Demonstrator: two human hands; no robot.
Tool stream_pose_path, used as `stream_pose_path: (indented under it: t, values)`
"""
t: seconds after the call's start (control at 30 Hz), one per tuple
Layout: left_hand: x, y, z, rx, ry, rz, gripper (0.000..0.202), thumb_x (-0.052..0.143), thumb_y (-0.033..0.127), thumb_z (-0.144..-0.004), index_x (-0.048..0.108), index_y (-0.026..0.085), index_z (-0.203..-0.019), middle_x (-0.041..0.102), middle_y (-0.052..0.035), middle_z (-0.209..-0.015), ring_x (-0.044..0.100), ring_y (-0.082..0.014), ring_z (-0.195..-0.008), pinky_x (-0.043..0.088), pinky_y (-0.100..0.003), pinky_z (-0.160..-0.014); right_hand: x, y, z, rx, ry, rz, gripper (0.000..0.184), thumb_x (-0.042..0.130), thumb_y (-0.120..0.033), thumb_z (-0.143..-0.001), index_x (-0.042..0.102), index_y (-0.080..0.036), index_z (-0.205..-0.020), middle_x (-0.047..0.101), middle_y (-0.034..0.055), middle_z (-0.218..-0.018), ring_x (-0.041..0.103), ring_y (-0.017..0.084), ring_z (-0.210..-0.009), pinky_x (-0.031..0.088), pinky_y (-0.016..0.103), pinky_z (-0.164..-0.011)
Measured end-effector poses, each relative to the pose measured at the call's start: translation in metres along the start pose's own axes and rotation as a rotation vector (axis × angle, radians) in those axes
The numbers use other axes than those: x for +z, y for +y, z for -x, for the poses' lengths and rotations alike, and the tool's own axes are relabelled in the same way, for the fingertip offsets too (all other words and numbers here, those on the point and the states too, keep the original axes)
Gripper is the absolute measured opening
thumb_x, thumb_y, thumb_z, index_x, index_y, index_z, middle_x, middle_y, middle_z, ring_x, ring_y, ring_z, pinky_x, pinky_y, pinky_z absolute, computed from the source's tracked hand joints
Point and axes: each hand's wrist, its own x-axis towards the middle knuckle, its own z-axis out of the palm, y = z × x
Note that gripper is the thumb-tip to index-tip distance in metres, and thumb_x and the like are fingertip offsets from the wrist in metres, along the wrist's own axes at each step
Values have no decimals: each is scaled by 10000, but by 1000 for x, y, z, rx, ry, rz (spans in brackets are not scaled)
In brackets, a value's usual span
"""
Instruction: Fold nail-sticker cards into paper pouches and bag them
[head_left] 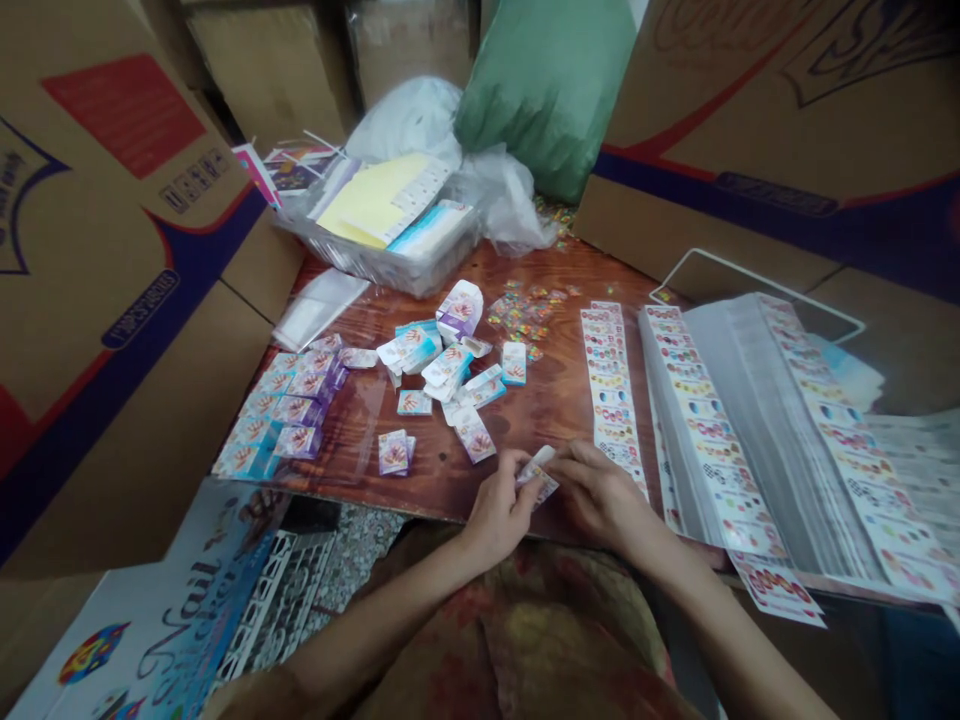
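Observation:
Near the table's front edge, my left hand point(499, 508) is closed around a small printed carton point(541, 488), thumb on its face. My right hand point(604, 495) is at the carton's right end, its fingers bent together against it; the fingertips are partly hidden. Just left of my hands lie loose small cartons point(472, 434) in white, purple and blue, some with flaps standing up. A short stack of purple cartons point(393, 453) sits apart from that pile. Farther left, rows of cartons point(298, 410) stand together on a clear plastic sheet.
Long stacks of printed sticker strips point(739, 480) cover the right side, beside a single strip point(609, 380). Small colourful packets point(525, 312) are scattered behind the pile. A clear plastic tray point(375, 258) holds papers at the back. Large cardboard boxes point(750, 220) flank the table.

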Motion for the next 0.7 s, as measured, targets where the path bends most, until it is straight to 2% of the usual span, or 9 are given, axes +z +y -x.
stream_pose_path:
  t: [0.13, 0.2, 0.3, 0.37, 0.43, 0.53, 0.6, 0.7]
  values:
    - [0, -2, 1, 26, 22, 35, 178, 487, 313, -895, 472, 209, -1038, 613, -27, -969, 595, -171, -892, 443, -285, -804, 2, 0, 2, -34, 1, 20, 273, 425, -117, -889, 678, -206, -940, 639, 81, -880, 589, 196, -827, 492, 324, -703]
    - [-1, -4, 0, 39, 22, 49, 171, 483, 309, -898, 467, 206, -1034, 611, -26, -967, 594, -168, -890, 443, -286, -808, 6, 1, 6, -46, 25, 42, 300, 434, -100, -871, 672, -222, -1006, 667, 71, -889, 608, 204, -832, 487, 396, -811]
    - [0, -6, 0, 44, 20, 72, 172, 470, 306, -905, 454, 202, -1042, 613, -33, -979, 600, -170, -914, 447, -297, -833, 13, 1, 12, -39, 68, 28, 350, 445, -99, -860, 647, -265, -1093, 696, 50, -929, 639, 210, -848, 378, 520, -994]
    - [2, -6, 1, 46, 33, 141, 199, 477, 297, -903, 441, 203, -1075, 611, -47, -1037, 598, -175, -987, 445, -305, -880, 15, 0, 15, 57, 110, -96, 354, 482, -158, -878, 585, -278, -1194, 696, 54, -970, 649, 213, -879, 423, 483, -964]
    - [2, -4, 1, 66, 41, 235, 238, 479, 280, -902, 430, 205, -1123, 598, -63, -1119, 577, -175, -1072, 431, -308, -934, 17, -1, 15, 203, 214, -286, 394, 550, -243, -874, 511, -276, -1264, 688, 58, -975, 648, 209, -898, 499, 395, -854]
    - [2, 0, 2, 87, 41, 296, 244, 479, 262, -895, 450, 199, -1129, 599, -67, -1128, 580, -167, -1053, 439, -296, -924, 20, -1, 14, 406, 407, -558, 492, 694, -325, -777, 511, -276, -1231, 661, 30, -917, 633, 180, -833, 522, 309, -731]
    - [1, 2, 2, 60, 42, 274, 208, 464, 277, -902, 476, 191, -1091, 621, -50, -1027, 607, -148, -906, 472, -273, -823, 25, 1, 12, 558, 361, -783, 485, 750, -367, -715, 568, -263, -1153, 646, 11, -858, 608, 146, -719, 516, 278, -659]
    - [1, 1, 3, 16, 88, 188, 193, 397, 316, -936, 504, 192, -1037, 623, -16, -870, 590, -120, -717, 475, -247, -692, 34, 2, 10, 743, 166, -1097, 378, 777, -426, -665, 660, -231, -966, 625, -10, -756, 528, 89, -553, 493, 250, -567]
